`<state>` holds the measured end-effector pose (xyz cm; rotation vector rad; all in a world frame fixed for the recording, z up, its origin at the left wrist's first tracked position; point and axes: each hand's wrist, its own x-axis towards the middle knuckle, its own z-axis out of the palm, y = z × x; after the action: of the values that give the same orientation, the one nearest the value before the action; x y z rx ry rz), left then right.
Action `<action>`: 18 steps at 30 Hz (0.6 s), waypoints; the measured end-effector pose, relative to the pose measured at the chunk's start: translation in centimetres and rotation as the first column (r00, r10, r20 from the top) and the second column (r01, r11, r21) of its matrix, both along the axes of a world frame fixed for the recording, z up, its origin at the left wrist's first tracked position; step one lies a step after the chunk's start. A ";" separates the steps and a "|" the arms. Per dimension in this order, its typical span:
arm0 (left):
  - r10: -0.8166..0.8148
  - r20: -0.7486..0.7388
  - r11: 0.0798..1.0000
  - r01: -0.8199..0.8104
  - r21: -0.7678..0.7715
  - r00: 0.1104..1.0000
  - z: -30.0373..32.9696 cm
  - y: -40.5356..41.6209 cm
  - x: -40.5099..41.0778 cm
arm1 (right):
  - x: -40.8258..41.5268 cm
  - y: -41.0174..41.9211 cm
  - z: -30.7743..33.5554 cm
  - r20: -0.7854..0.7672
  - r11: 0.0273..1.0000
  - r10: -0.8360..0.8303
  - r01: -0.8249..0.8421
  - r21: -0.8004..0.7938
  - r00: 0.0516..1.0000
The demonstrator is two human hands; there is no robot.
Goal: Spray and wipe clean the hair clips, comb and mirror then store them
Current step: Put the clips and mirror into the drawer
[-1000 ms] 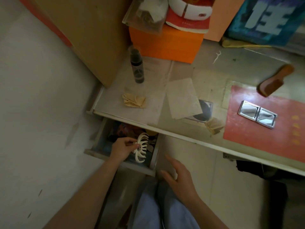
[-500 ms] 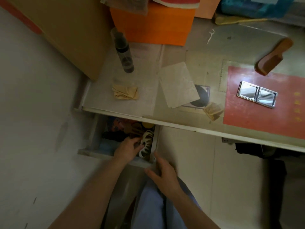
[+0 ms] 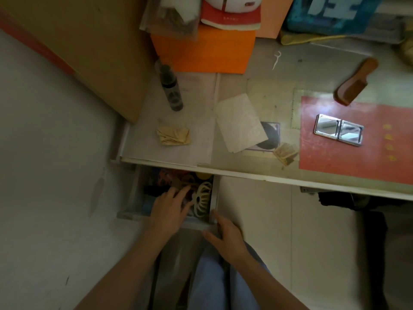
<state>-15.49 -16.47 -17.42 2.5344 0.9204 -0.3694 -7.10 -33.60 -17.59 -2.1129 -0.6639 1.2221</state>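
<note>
On the desk (image 3: 279, 175) I see a dark spray bottle (image 3: 172, 90) standing upright at the far left, just in front of an orange box (image 3: 207, 52). Near it lies a crumpled yellow cloth (image 3: 173, 135), and to the right a pale sheet of paper (image 3: 241, 123). Further right, on a red mat (image 3: 348, 157), the folding mirror (image 3: 338, 129) lies open and flat. The wooden comb (image 3: 355, 83) rests beyond it, partly on the mat's far edge. A big cardboard panel (image 3: 89, 48) leans at the far left and crowds that corner.

Below the desk's near edge, the drawer (image 3: 134, 198) is pulled out, cluttered with dark and orange items I cannot make out. The cream claw clip (image 3: 201, 201) lies inside, against the drawer's right wall.

My left hand (image 3: 167, 210) reaches palm-down into the drawer, fingers loosely spread and lying just left of the clip; I see contact at most at the fingertips and no grasp around it. My right hand (image 3: 228, 237) rests open at the drawer's near right corner, fingers on the front edge, holding nothing.

The desk overhangs the drawer's far half, so only its near part is open from above. To the left is bare wall; to the right, pale floor gives free room. My blue-clad legs (image 3: 214, 285) sit directly under the forearms.
</note>
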 end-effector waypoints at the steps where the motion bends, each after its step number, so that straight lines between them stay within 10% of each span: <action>1: -0.031 0.019 0.999 0.030 0.034 0.999 0.8 0.0 0.0 | 0.2 0.1 0.5 0.023 1.000 0.024 -0.023 -0.009 0.999; 18: -0.368 0.184 0.918 0.324 0.229 0.912 13.5 -6.2 14.4 | 16.1 -7.9 12.7 0.711 0.968 -0.019 0.191 -0.163 0.703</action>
<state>-1.05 -22.65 -3.95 2.8510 0.4342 -0.0930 9.01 -41.52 -4.94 -2.7910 -0.7203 0.3790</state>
